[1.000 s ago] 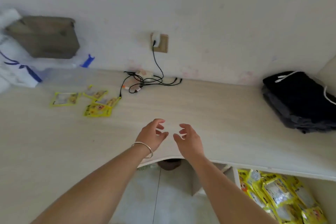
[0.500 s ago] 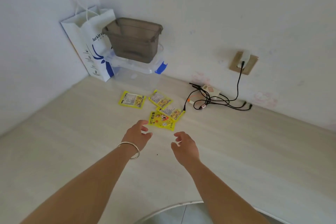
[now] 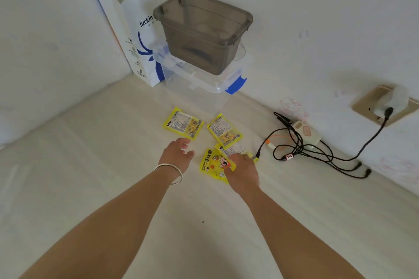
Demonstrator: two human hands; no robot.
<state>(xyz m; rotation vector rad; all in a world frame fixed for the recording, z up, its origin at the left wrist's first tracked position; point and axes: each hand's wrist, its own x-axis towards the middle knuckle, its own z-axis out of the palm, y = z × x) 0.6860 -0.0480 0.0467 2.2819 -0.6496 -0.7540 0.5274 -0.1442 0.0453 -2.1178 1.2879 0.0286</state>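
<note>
Head view: judging by the reach, the work is gathering the yellow packets, and it has barely begun. All four lie loose on the counter [image 3: 90, 165] at the middle of the frame, and none shows in any container. The right grip [image 3: 243, 173] rests its fingers on the nearest packet [image 3: 212, 164], which overlaps a second packet [image 3: 233, 149]. Whether it has pinched an edge I cannot tell. The left grip [image 3: 175, 156] hovers with fingers spread, holding nothing, just below the far-left packet [image 3: 183, 123]. A fourth packet [image 3: 225, 130] lies above the right grip.

In the upper middle, a grey bin [image 3: 204, 31] stands lidless on a clear lidded box [image 3: 199, 84]. Something dim shows through the bin's walls, too blurred to name, and the box's contents are unclear. A paper bag [image 3: 136, 29] stands upright to their left, its inside hidden.
</note>
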